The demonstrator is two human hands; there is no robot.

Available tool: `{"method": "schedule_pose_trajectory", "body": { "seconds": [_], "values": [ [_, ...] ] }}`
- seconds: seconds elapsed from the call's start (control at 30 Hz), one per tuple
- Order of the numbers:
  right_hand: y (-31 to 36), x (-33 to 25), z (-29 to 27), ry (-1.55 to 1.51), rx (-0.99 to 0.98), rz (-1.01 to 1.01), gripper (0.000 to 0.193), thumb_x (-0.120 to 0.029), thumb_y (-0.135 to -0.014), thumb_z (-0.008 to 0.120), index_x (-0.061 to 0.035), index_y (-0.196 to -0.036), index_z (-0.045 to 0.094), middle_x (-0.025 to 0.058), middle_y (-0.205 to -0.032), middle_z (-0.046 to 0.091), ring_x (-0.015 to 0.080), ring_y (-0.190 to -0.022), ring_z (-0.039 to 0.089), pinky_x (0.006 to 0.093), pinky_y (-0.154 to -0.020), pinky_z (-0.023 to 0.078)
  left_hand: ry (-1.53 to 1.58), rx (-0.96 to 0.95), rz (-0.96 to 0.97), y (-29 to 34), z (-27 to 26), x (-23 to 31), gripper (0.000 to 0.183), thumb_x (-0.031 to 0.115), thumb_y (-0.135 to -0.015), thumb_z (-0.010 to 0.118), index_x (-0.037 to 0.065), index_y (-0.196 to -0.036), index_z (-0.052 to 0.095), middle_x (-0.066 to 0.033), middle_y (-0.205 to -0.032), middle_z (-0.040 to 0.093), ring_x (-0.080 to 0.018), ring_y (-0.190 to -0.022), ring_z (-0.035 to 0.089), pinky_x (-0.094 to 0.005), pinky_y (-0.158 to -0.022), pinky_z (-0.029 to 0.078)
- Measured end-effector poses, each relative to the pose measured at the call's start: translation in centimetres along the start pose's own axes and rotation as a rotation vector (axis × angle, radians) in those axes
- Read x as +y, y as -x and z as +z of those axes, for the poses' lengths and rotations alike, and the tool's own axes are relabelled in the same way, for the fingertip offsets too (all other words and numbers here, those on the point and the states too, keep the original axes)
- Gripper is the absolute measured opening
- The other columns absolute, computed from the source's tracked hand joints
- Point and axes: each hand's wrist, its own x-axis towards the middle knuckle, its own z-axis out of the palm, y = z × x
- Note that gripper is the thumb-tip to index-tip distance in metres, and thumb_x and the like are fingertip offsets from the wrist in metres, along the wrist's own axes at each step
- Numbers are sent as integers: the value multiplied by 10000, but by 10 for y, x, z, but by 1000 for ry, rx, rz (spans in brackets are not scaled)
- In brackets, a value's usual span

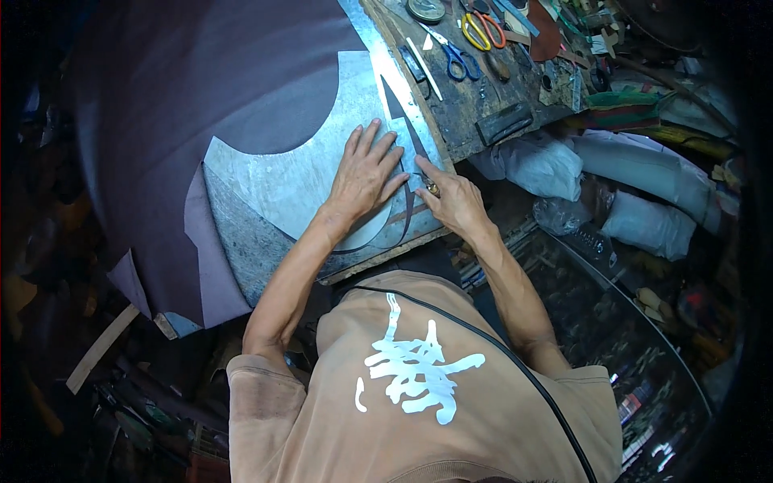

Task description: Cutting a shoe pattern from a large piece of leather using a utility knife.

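A dark purple-brown sheet (201, 72), which looks like leather, covers the left and far part of the work surface. On it lies a pale grey template (278, 177) with a deep curved edge. My left hand (362, 173) presses flat on the template's right part, fingers spread. Beside it, my right hand (457, 201) is closed round a small tool with a brass-coloured part (433, 189); its working end is hidden. Its index finger reaches a narrow pale blue strip (407, 141). A thin dark offcut (408, 213) curls between the hands.
Blue-handled scissors (460, 64), yellow-and-orange-handled scissors (483, 30) and a dark block (504, 123) lie on the wooden bench at the right. Plastic-wrapped bundles (543, 169) are stacked beyond its edge. A black cable (515, 358) crosses my shirt.
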Motion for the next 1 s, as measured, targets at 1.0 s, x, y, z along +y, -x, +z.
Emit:
{"method": "schedule_pose_trajectory", "body": {
  "seconds": [1.0],
  "values": [
    [-7, 7, -1, -48, 11, -12, 470, -221, -899, 649, -177, -1359, 565, 259, -964, 687, 443, -913, 657, 490, -791, 533, 55, -29, 11, -3, 0, -16, 552, 448, -878, 653, 54, -1262, 608, -134, -1456, 465, -391, -1417, 298, -567, -1165, 214]
  ]
}}
